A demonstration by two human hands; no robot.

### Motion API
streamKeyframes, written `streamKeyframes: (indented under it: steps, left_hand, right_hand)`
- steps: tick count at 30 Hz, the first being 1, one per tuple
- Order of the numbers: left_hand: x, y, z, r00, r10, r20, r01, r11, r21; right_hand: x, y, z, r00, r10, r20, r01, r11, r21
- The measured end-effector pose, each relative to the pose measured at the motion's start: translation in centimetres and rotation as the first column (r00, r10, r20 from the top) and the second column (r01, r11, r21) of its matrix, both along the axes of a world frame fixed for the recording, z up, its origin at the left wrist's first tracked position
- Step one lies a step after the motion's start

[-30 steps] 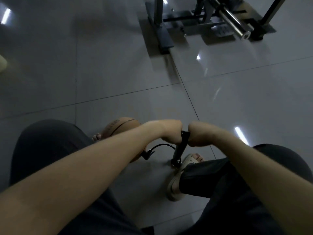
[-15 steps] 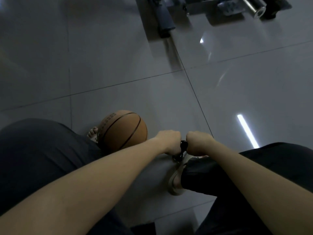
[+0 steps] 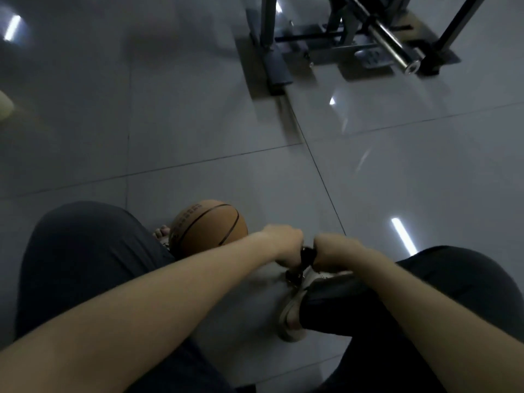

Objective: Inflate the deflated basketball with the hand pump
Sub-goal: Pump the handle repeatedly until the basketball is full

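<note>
Down by the feet, left hand (image 3: 286,245) and right hand (image 3: 331,248) clench the pump handle (image 3: 307,254), set low. The basketball (image 3: 209,228) sits just left on the floor (image 3: 198,131). Mid-pumping, likely; next comes a straight upward pull.

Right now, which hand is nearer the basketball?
Left. The left hand grips the pump handle on the side next to the basketball. The right hand grips the handle's far side, further from the ball.
</note>
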State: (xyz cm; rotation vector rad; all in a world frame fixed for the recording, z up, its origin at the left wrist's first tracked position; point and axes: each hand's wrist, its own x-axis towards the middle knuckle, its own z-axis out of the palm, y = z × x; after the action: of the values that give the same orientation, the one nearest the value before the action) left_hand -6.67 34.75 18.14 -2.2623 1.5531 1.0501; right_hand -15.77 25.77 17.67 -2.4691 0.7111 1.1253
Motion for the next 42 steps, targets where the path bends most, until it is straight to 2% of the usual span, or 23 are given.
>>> streamKeyframes:
  steps: [4,7,11,16,23,28,36,42]
  left_hand:
    - [2.4,-2.1,6.4,0.998,0.055,-0.024,-0.058,0.99,-0.126]
    - [3.3,-2.6,7.9,0.994,0.088,-0.067,-0.096,0.986,-0.137]
    - [1.3,-1.7,3.0,0.996,0.078,-0.041,-0.079,0.996,-0.033]
    - [-0.6,-2.5,-1.4,1.0,0.023,-0.01,-0.024,0.996,-0.085]
    - [-1.2,-1.2,-6.0,0.999,0.039,-0.033,-0.041,0.998,-0.057]
    - [-1.7,-1.0,-7.9,0.995,0.088,-0.044,-0.092,0.992,-0.089]
    - [-1.3,-0.5,-3.8,1.0,0.029,0.003,-0.028,0.997,-0.077]
    - [2.0,-2.2,5.6,0.996,0.079,-0.027,-0.082,0.99,-0.119]
  right_hand:
    - [2.1,-3.0,7.7,0.99,-0.13,0.052,0.127,0.99,0.055]
    - [2.4,-3.1,9.4,0.985,-0.122,0.124,0.119,0.992,0.03]
    - [0.9,-1.2,4.1,0.992,-0.025,0.12,0.032,0.998,-0.06]
    - [-1.1,-2.3,-0.6,0.996,-0.03,0.086,0.039,0.993,-0.108]
    - [-1.1,-1.5,-5.2,1.0,0.016,-0.016,-0.017,0.999,-0.042]
    - [-0.9,-1.5,-7.0,0.997,0.038,-0.066,-0.042,0.997,-0.057]
    - [-0.7,-0.9,-3.5,0.999,-0.022,-0.046,0.021,1.0,-0.019]
    - [2.2,-3.6,6.6,0.992,-0.129,-0.003,0.128,0.989,0.073]
